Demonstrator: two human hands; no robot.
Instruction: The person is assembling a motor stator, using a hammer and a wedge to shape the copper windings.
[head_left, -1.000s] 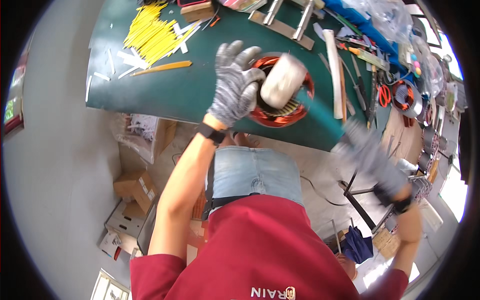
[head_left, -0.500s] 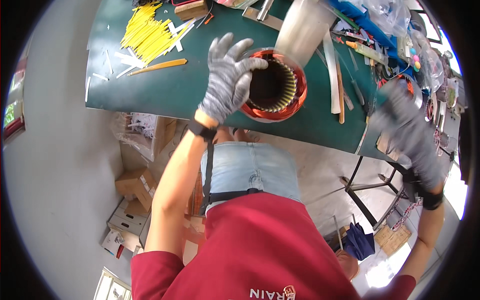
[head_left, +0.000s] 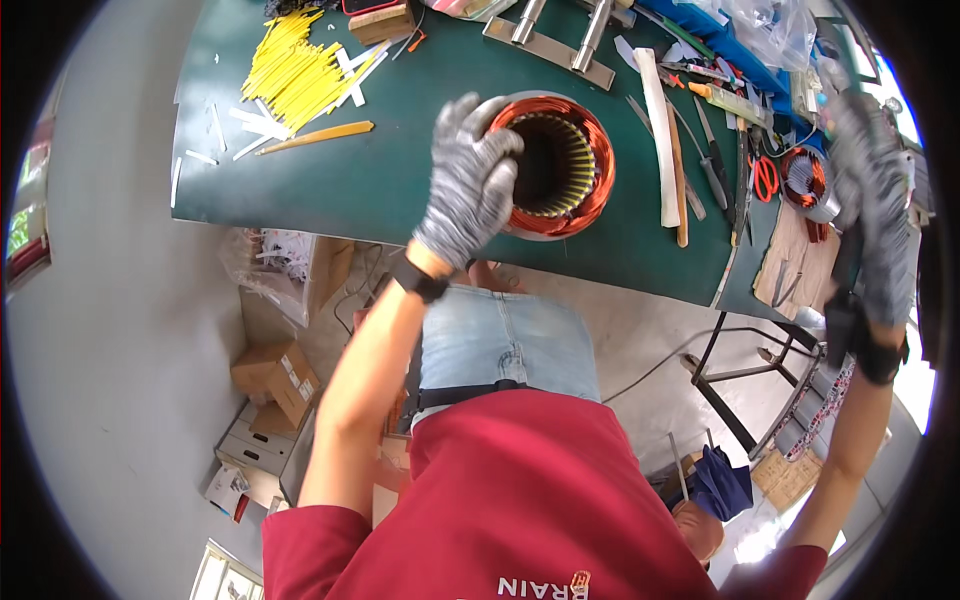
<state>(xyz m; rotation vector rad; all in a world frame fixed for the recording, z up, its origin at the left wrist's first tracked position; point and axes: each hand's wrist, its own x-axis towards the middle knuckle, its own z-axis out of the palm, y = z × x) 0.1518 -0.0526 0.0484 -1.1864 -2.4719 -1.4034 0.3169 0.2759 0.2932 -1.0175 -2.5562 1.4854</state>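
Green tabletop [head_left: 385, 195] ran across the room beside a pale grey wall [head_left: 110, 320]; daylight came in at a window [head_left: 30, 190] on the far left.

Left hand [head_left: 468, 175], in a grey glove, lay at the near-left rim of a copper-wound ring [head_left: 598, 165], fingers loosely parted and touching it. The ring sat on the green near the table's front edge, its bore facing up, yellow-and-dark slots lining the inside. Right hand [head_left: 872, 190], also gloved, was off at the far right, badly blurred; I could not tell whether it was closed or on what.

Just right of the ring: a pale flat stick [head_left: 657, 140] and a brown stick [head_left: 680, 190], side by side. Beyond them, red-handled scissors [head_left: 766, 180] and a smaller copper-wound ring [head_left: 803, 175]. Left side held a heap of yellow strips [head_left: 295, 80] with white strips [head_left: 260, 122] about it. At the back, a metal bracket [head_left: 548, 52] and clear plastic bags [head_left: 775, 30].

Below, on the floor [head_left: 645, 345]: a cardboard box [head_left: 275, 372] near the wall.
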